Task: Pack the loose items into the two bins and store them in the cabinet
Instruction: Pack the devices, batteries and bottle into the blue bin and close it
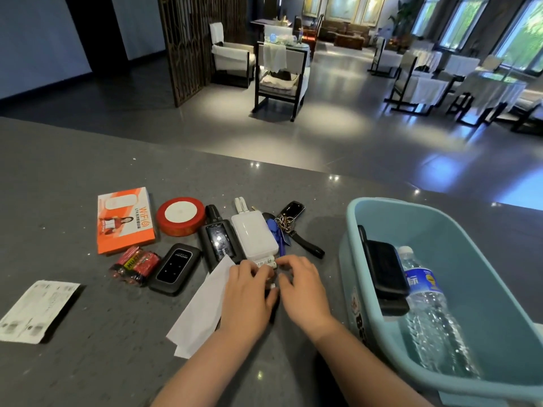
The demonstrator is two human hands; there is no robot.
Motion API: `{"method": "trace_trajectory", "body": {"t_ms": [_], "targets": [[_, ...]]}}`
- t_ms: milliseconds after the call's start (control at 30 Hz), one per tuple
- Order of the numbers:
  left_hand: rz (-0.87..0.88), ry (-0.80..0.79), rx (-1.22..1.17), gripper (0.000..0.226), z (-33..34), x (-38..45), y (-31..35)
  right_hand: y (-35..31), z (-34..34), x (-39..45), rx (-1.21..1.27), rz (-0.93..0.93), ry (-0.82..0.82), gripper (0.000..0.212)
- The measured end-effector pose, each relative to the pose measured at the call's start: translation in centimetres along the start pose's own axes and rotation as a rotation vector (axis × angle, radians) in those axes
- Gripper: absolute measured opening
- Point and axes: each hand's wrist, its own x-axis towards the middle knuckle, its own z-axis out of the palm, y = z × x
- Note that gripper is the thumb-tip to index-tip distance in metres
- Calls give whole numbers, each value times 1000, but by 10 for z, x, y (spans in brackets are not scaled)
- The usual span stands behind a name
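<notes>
Both forearms come up from the bottom edge and meet over the grey counter (88, 171). Left hand (248, 292) and right hand (302, 284) have their fingers curled together over some small white batteries (269, 264), which lie just in front of the white power bank (254, 235); I cannot tell exactly how many they hold, because the fingers hide most of them. A white folded paper (202, 309) lies partly under the left wrist. To the right of the hands, quite near, stands the light blue bin (351, 259), and inside it already lie a water bottle (432, 312) and a black device (385, 274). So the bin lies to the right of the batteries, and the right hand is the nearer one; I think a short move to the right, over the bin's wall, will be enough. Only one bin is visible. Further left on the counter wait a black pocket router (176, 268), a pack of red batteries (135, 265), a black handheld radio (219, 239), a red ribbon roll (180, 215), an orange box (125, 220) and a printed slip (35, 311). Behind the power bank lies a bunch of keys (286, 223). Many items are still loose, so the packing seems to be at an early stage.
</notes>
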Motion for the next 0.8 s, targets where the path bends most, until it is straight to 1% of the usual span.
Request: {"method": "trace_trajectory", "body": {"t_ms": [133, 200, 267, 367, 567, 667, 800], "targets": [[41, -48, 9, 25, -7, -9, -7, 0, 5, 11, -3, -25, 32, 26], [63, -59, 12, 17, -11, -18, -13, 1, 8, 14, -33, -40, 18, 25], [73, -63, -20, 11, -16, -28, -18, 0, 13, 15, -77, -70, -17, 24], [53, -67, -107, 8, -23, -40, -23, -2, 22, 16, -154, -101, -36, 26], [44, -88, -226, 9, -33, -49, -26, -13, 33, 23, -273, -93, 29, 31], [68, -115, -246, 10, -36, -50, -30, -15, 34, 26, -323, -107, 1, 27], [79, -177, -265, 15, -40, -51, -38, -12, 28, 22, -332, -185, -63, 20]]}}
